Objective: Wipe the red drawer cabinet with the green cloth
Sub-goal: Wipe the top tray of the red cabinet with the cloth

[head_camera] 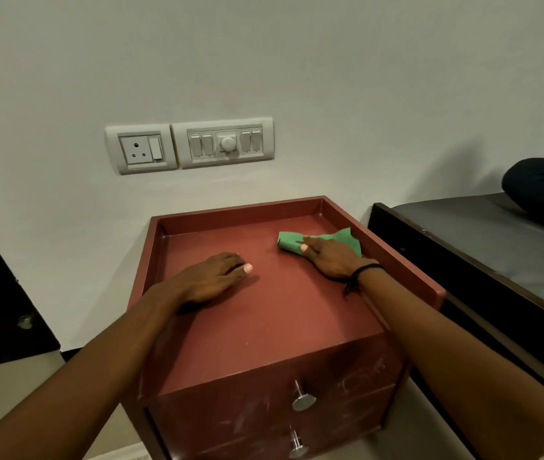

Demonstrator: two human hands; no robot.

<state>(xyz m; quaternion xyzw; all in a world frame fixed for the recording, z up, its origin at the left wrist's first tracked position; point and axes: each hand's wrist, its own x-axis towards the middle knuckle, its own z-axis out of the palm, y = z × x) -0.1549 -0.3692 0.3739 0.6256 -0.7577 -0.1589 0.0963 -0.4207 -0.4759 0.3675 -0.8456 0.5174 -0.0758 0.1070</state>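
Scuffed drawer fronts (264, 410) nearest you look untouched so far, smears and all. Further up, your left hand (212, 278) lies flat on the red drawer cabinet (280, 320) top, fingers together. Your right hand (332, 257) presses the green cloth (288, 241) flat near the back right corner, fingers extended. I'd guess you're mid-top, with the front and sides left.
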